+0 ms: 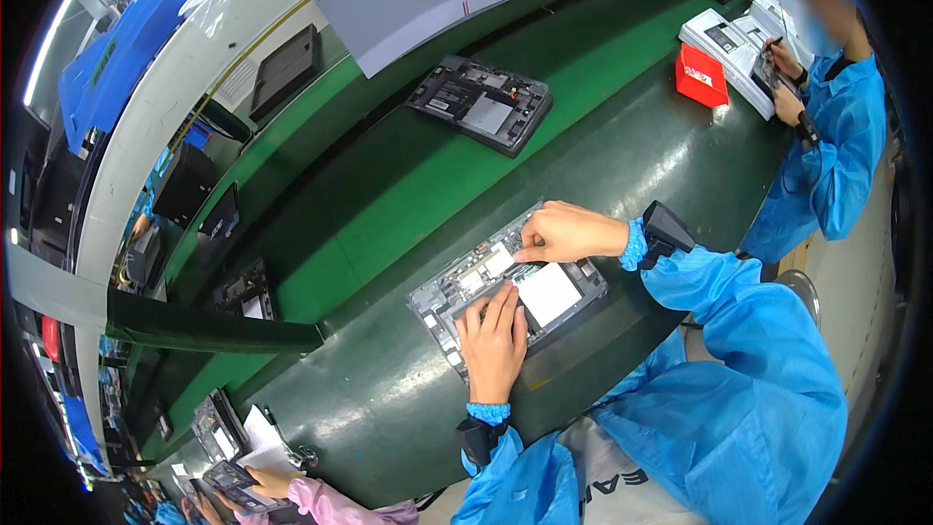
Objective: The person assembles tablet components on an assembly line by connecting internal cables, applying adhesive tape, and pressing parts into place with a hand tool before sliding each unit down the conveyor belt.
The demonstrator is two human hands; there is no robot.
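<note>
On the dark green bench in front of me lies an opened flat electronic device (pixel 425 303), its circuit boards and metal parts bare. A large white panel (pixel 550 294) takes up part of its right half. My left hand (pixel 494 342) rests on the device's near side with fingers stretched out, their tips near its middle. My right hand (pixel 575 231) is bent over the far side, thumb and fingers pinched together close to the board beside the white panel. Whatever sits between those fingertips is too small or hidden to name.
Past the bench, a green conveyor belt carries stacked opened devices (pixel 483 102) and another device (pixel 245 292). A red box (pixel 701 76) stands near a co-worker in blue (pixel 836 151) at the far right. At lower left, a pink-sleeved co-worker (pixel 335 504) handles a device (pixel 241 486).
</note>
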